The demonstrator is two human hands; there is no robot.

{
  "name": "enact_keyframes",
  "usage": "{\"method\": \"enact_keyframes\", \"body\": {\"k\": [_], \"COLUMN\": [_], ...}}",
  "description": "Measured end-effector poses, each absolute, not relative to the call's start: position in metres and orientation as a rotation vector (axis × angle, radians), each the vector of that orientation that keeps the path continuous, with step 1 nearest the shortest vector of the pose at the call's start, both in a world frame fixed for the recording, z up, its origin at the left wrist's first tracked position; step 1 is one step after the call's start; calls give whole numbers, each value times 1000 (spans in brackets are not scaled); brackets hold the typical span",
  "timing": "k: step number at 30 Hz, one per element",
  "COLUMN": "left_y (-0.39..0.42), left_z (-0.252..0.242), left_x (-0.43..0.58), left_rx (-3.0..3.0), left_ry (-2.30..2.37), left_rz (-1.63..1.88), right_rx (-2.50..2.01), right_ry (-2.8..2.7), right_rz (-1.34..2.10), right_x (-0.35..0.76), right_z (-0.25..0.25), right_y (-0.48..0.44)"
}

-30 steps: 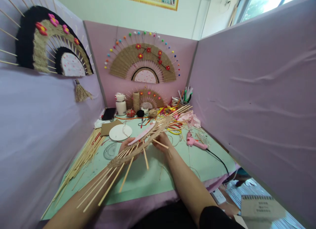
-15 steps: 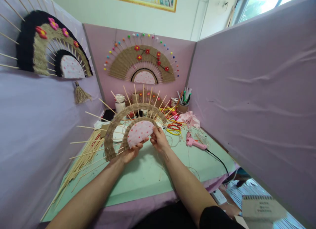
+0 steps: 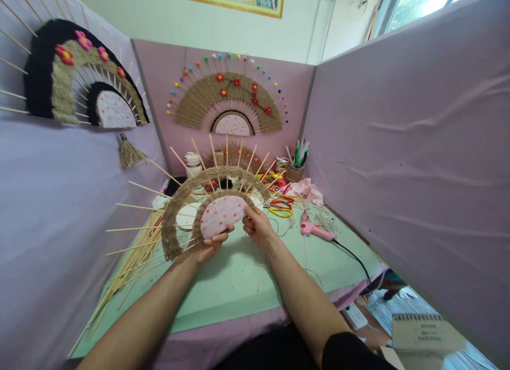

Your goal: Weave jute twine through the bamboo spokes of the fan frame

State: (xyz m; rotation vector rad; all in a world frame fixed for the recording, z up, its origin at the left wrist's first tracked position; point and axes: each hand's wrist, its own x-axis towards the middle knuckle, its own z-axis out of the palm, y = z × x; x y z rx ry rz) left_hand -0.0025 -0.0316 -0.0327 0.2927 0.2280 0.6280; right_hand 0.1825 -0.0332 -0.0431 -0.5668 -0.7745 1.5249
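Both my hands hold up a half-round woven fan above the table. Its centre is pink spotted fabric, bordered by a twine band; a wider twine arch lies further out, and thin wooden sticks radiate past it. My left hand is closed on the lower left edge, thumb mostly hidden behind. With fingers pinched, my right hand grips the right corner of the fabric centre. Under the fan's left side lies a bundle of loose sticks.
A pink glue gun with a black cord lies right on the green tabletop. Yellow and red scissors, crumpled pink fabric and a can of tools sit behind. Finished fans hang on the partitions.
The fan has shifted slightly left and its left side has swung a little, with my left hand moving along. My right hand stays nearly in place at the corner.
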Motion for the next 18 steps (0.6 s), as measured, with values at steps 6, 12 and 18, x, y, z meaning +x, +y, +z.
{"method": "enact_keyframes", "body": {"k": [6, 12, 18], "left_y": [-24, -34, -41], "left_z": [-40, -47, -29], "left_x": [5, 28, 51], "left_rx": [347, 933, 1109], "left_ry": [470, 732, 735], "left_rz": [761, 518, 637], "right_rx": [-601, -652, -713], "right_ry": [-573, -493, -531], "right_rz": [1380, 1249, 1209], "right_x": [186, 186, 181], "right_z": [-45, -47, -44], "right_y": [-26, -23, -27]}}
